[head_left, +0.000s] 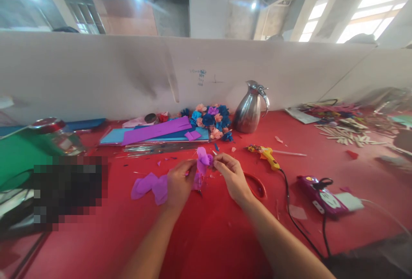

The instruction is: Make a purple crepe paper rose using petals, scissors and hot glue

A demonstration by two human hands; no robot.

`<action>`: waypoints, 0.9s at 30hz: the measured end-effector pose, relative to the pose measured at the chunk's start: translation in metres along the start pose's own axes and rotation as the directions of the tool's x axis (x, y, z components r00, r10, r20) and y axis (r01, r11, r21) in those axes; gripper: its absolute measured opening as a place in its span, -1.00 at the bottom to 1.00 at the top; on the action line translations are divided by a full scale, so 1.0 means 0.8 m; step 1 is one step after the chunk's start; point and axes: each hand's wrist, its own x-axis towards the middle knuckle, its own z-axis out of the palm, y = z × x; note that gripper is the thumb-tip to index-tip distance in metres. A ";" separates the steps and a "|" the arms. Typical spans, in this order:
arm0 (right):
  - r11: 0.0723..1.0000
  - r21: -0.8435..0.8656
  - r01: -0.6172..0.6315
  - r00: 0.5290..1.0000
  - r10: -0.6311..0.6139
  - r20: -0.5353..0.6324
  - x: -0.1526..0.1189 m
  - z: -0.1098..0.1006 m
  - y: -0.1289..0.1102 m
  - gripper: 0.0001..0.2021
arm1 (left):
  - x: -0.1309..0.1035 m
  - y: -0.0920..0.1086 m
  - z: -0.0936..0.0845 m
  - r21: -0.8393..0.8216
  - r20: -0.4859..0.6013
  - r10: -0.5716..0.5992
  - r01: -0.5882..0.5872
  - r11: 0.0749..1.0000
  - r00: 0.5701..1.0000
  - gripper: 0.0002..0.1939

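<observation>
Between my two hands is a purple paper flower (203, 160) with curled petals. My left hand (182, 182) pinches its left side, and my right hand (231, 175) has thumb and forefinger pressed together at its right edge. Cut purple paper pieces (150, 186) lie on the red table (206, 244), partly behind my left hand. Red-handled scissors (257, 186) rest beside my right wrist, their blades hidden. Beyond my right hand lies a yellow glue gun (268, 157) with a black cable.
A pile of paper flowers (212, 120) and a steel jug (251, 109) stand at the back. Paper sheets (157, 132) lie left of them. A purple power strip (325, 197) sits right, near scattered sticks (347, 135). A lidded jar (58, 135) stands left.
</observation>
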 end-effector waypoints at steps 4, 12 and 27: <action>1.000 0.004 0.013 0.999 -0.013 -0.047 0.000 0.003 0.001 -0.89 | 0.000 -0.003 0.001 -0.025 -0.011 -0.023 0.023 0.999 1.000 -0.86; 0.979 0.196 -0.052 0.997 0.064 -0.054 0.001 0.007 0.005 -0.86 | 0.001 -0.013 0.009 -0.206 0.054 -0.250 0.256 0.944 0.967 -0.87; 0.969 0.215 -0.121 0.992 0.126 -0.013 -0.003 0.009 -0.003 -0.83 | 0.000 -0.012 0.007 -0.241 -0.016 -0.146 0.138 0.961 0.989 -0.86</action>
